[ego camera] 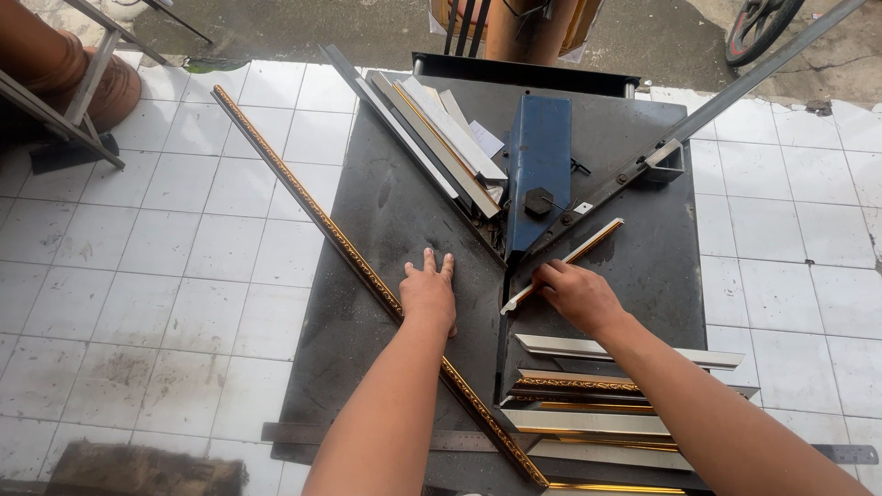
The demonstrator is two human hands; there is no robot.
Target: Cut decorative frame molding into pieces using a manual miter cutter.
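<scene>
At the far left, white floor tiles [138, 276] run under a metal stand's legs [87, 87]. A long gold-patterned frame moulding [303, 197] lies diagonally from the upper left across the edge of the dark desk [377, 211] and passes beneath the left forearm. The left hand [428, 292] lies flat on the desk, palm down, fingers together and stretched out; its grip is open and holds nothing, with the long moulding just beside its thumb side. Above it a bundle of pale moulding strips [441, 138] leans diagonally against the blue cutter head [537, 165], from which a grey metal guide rail [698, 110] runs to the upper right. The right hand [574, 292] has its grip closed around a short white and gold moulding piece [574, 254], pinching it near its lower end, the piece slanting up to the right along the guide rail. Below that hand lie stacked cut moulding pieces [606, 386] with mitred ends. A steel ruler [850, 453] lies along the desk's near edge.
</scene>
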